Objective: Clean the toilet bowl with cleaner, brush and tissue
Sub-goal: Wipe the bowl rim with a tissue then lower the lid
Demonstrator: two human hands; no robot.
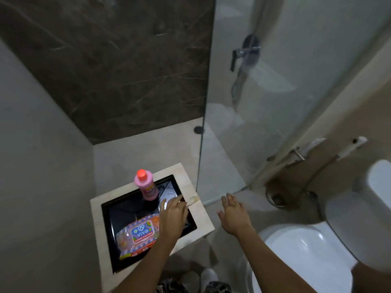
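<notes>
- A head-worn camera looks down into a dim bathroom; two bare arms reach forward.
- At lower left stands a beige surface (203, 220) with a black square tray (110, 233) sunk into it.
- A pink cleaner bottle (146, 187) with an orange-red cap stands upright at the far edge of the tray.
- A pack of wipes (139, 235), printed "viva", lies flat in the tray's near part.
- The left hand (172, 216) is over the tray, just right of the bottle and beside the pack, fingers closed on a thin pale handle (193, 200) whose end pokes out to the right above the surface's edge. Whether it is the brush cannot be told.
- The right hand (233, 214) hangs open, fingers spread and palm down, holding nothing, above the floor between the surface and the toilet.
- The white toilet (306, 248) sits at lower right, well apart from the bottle; its bowl is only partly in view, with the cistern (378, 187) at the right edge.
- A glass shower screen (243, 102) rises behind the hands, next to a dark marble wall (105, 70).
</notes>
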